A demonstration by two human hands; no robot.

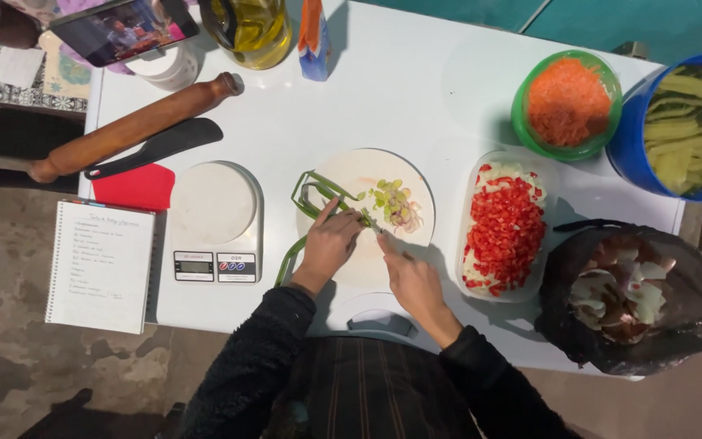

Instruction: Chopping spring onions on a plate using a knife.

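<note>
My left hand (328, 241) presses a bunch of green onion stalks (312, 195) down on a round white cutting board (367, 175). My right hand (410, 278) grips a knife (377, 230) whose blade meets the stalks just right of my left fingers. A small heap of chopped green onion pieces (394, 203) lies on the board beyond the blade. The long green ends curl off to the left and trail down past the board's edge.
On the white table (416, 89): a clear tub of diced red pepper (504, 223), a green bowl of grated carrot (566, 102), a blue bowl of vegetable strips (688, 126), a black bag of peelings (631, 297), a kitchen scale (214, 219), notebook (101, 266), rolling pin (132, 126), oil bottle (252, 28).
</note>
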